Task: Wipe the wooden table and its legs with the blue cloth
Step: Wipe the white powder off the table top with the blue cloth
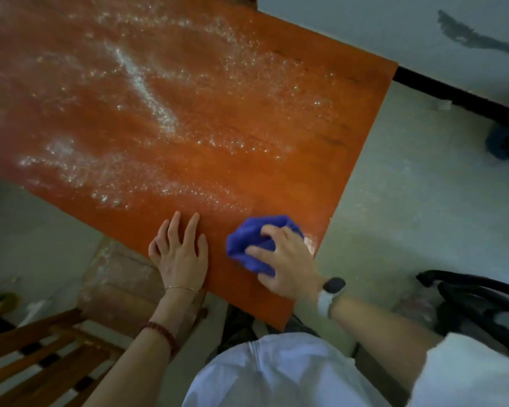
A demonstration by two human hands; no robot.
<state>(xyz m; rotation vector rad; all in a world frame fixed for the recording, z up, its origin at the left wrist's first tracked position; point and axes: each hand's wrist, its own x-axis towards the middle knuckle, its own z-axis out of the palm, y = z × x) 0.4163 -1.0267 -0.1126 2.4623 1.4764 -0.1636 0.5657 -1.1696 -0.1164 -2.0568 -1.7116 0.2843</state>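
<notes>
The orange wooden table [276,160] fills the upper left of the view, its top streaked with white soapy foam. Near its front right corner lies the bunched blue cloth [253,239]. My right hand [288,262] grips the cloth from above, fingers curled over it and pressing it onto the wood. My left hand [181,254] rests flat on the tabletop beside it, fingers straight and spread, at the table's front edge. The table's legs are hidden under the top.
A wooden slatted chair [41,356] stands at the lower left. A black chair [476,301] sits at the lower right. A white wall with a dark baseboard [453,95] runs at the upper right, with a dark blue object [506,142] on the floor below it.
</notes>
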